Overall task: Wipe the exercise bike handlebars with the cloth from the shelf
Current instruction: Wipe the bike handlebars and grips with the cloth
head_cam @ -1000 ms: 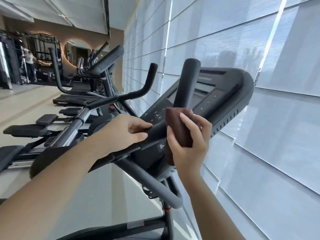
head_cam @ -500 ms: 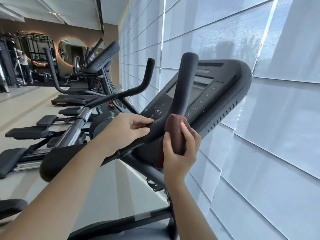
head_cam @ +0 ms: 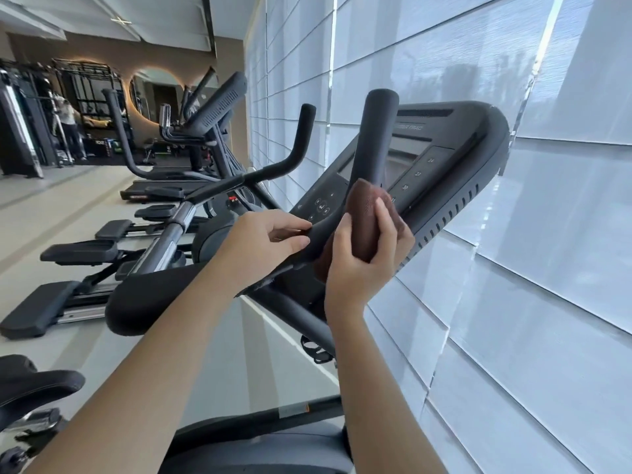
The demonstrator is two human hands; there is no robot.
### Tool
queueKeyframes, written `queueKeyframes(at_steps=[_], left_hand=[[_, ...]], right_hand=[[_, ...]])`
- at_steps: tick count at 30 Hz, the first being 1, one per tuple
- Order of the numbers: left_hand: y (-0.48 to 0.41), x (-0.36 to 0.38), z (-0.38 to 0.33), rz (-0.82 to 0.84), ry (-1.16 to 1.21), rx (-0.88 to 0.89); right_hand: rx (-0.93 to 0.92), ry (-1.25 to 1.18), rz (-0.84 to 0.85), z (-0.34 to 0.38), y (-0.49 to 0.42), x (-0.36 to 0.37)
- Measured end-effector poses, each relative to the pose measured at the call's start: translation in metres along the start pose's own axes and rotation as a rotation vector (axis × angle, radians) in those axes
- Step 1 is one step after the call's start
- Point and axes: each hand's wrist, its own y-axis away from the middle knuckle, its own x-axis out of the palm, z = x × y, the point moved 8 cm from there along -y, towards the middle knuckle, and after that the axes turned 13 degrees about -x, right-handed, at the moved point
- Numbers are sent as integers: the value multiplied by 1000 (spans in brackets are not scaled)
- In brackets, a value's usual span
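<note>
The brown, folded cloth point(head_cam: 364, 227) was off its shelf and in use. It was wrapped round the base of the right upright horn point(head_cam: 376, 138) of the black padded handlebars point(head_cam: 321, 234), where that horn rose in front of the dark grey console point(head_cam: 455, 172). The right hand point(head_cam: 362, 268) clasped it there, fingers and thumb curled round cloth and bar together. The left hand point(head_cam: 263, 241) pinched the flat middle bar just beside the cloth, likely to steady it. In my judgement the wiping was under way but not finished. The horn above the cloth and the left upright horn point(head_cam: 297, 145), well apart, bore no mark to tell wiped from unwiped. Pale window blinds point(head_cam: 513, 302) hung behind the console.
</note>
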Motion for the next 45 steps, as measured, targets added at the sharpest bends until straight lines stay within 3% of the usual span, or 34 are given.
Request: queueKeyframes(at_steps=[6,11,14,19,24,29,32,40,45], left_hand=[[3,4,-15,-109,-142,91],[-2,23,-36,-289,-120,90],[-11,33,-44,-342,-59,50],[-9,35,-40,-458,11,31],[-7,37,-41,-446,79,-35],[-5,38,-40,-465,132,-84],[-5,35,-39,-487,147,-100],[-9,31,-35,-493,177,-157],[-8,28,-33,-512,163,-195]], right_hand=[[-58,-79,145,-9,6,-8],[13,-236,138,-23,-62,4],[4,-329,276,-30,-107,31],[16,-463,369,-43,-68,20],[-17,-535,386,-49,-52,9],[-126,-603,393,-42,-98,25],[-85,-668,403,-42,-127,55],[24,-732,416,-61,-57,22],[-89,-748,404,-54,-84,34]])
